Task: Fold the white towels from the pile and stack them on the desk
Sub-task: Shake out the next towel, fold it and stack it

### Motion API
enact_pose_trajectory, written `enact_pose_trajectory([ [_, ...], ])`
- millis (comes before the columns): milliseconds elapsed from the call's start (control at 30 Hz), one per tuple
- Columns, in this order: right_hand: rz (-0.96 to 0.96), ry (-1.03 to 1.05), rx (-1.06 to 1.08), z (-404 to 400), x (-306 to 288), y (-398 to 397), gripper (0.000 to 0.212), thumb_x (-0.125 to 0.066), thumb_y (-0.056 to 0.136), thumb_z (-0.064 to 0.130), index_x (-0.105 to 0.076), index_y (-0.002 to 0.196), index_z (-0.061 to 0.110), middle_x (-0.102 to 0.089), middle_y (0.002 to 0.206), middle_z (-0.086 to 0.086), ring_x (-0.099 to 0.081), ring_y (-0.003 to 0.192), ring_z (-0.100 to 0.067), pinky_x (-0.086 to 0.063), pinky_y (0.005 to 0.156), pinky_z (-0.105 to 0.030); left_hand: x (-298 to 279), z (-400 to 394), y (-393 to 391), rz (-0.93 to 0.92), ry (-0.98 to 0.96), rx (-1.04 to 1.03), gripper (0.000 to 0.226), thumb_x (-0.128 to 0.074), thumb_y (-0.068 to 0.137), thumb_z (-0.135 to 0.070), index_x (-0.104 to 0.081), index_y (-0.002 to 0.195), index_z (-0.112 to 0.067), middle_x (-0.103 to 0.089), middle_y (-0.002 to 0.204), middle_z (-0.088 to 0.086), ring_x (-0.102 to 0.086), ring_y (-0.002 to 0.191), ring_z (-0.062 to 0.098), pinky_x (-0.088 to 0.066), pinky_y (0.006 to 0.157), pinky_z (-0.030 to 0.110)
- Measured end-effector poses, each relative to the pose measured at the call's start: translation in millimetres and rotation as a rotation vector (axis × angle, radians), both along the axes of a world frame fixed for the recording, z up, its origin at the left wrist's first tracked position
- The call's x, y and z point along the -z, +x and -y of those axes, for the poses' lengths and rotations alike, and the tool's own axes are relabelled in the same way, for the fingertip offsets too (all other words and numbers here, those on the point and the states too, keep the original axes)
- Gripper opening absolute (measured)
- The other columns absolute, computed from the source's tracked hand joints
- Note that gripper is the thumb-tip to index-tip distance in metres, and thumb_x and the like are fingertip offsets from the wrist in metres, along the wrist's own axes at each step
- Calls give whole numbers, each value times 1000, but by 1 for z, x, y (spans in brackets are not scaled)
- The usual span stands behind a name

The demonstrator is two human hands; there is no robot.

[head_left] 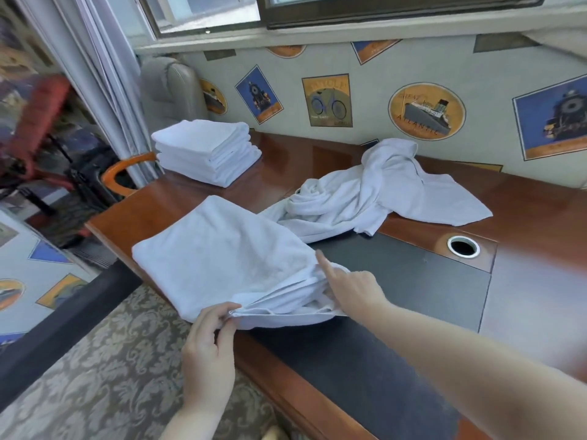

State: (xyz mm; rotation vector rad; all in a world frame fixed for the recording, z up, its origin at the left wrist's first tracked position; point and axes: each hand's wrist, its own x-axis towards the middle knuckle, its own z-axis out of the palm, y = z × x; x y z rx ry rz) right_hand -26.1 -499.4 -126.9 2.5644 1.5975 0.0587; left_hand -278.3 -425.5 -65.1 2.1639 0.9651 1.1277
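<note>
A half-folded white towel [228,258] lies on the near left part of the wooden desk [524,204]. My left hand [211,338] pinches the towel's near edge at its front corner. My right hand [352,287] grips the same edge further right, index finger stretched out over the cloth. A neat stack of folded white towels [206,150] sits at the desk's far left corner. A loose pile of unfolded white towels [381,192] lies crumpled in the middle of the desk by the wall.
A dark inlay pad [406,281] covers the desk's middle, with a round cable hole [463,246] beside it. A chair with an orange wooden arm [127,166] stands left of the desk, by the curtain [104,74]. Patterned carpet [104,369] lies below.
</note>
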Motion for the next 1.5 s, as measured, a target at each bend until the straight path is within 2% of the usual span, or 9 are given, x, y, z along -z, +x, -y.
enact_pose_trajectory([
  [167,8,108,-625,22,-24,60,31,-56,94,27,-51,121,15,-67,91,2,-61,73,-25,-44,70,-34,-6,-17,-6,23,41,-56,20,-62,89,2,-67,97,-16,-62,99,-15,-53,96,-17,-37,81,-2],
  [367,254,160,-833,30,-38,64,5,-65,81,29,-63,84,32,-58,79,12,-57,71,-14,-46,63,-27,2,-21,-4,0,22,-96,17,-62,91,-5,-66,97,-20,-60,97,-24,-47,98,-25,-34,79,-4],
  [567,67,237,-617,34,-39,57,31,-85,67,19,-71,86,40,-60,85,10,-58,73,-16,-48,61,-28,3,-21,-7,1,0,-103,23,-61,91,-11,-61,95,-33,-61,96,-27,-48,96,-23,-34,76,-5],
  [667,-191,353,-535,49,-40,64,22,-73,80,6,-71,95,23,-63,118,2,-60,103,-26,-51,83,-40,6,-25,-14,24,-35,-122,41,-61,91,-4,-55,94,-44,-61,98,-30,-50,95,-21,-34,76,-5],
  [800,-111,513,-613,74,-36,60,10,-64,87,17,-72,90,21,-60,125,4,-52,119,-24,-39,100,-41,10,-34,-17,38,-48,-179,29,-60,93,-8,-58,96,-37,-63,96,-13,-52,91,-14,-34,74,-5],
  [933,94,705,-591,85,-26,48,18,-58,85,20,-75,90,23,-53,106,2,-54,103,-23,-39,90,-38,14,-38,-21,68,-86,-239,14,-58,95,-15,-60,100,-28,-62,100,-7,-54,88,-2,-34,74,-4],
  [1100,231,348,-539,87,-20,49,14,-54,83,21,-67,78,20,-61,95,0,-62,90,-25,-47,74,-35,13,-23,-17,19,-55,-173,19,-60,93,-12,-60,97,-30,-59,95,-24,-50,93,-20,-33,75,-5],
  [1233,142,206,-523,65,-17,36,22,-73,58,12,-66,73,27,-63,99,3,-63,91,-22,-51,69,-30,20,-12,-9,27,-94,-163,19,-62,91,-7,-64,96,-25,-61,95,-16,-53,88,-1,-34,76,-3],
  [1500,-15,259,-491,53,-6,27,24,-94,53,23,-71,57,31,-70,94,8,-67,81,-19,-50,56,-25,25,-13,-23,37,-86,-168,20,-62,90,-3,-64,98,-20,-61,96,-15,-53,94,-16,-38,74,-1],
])
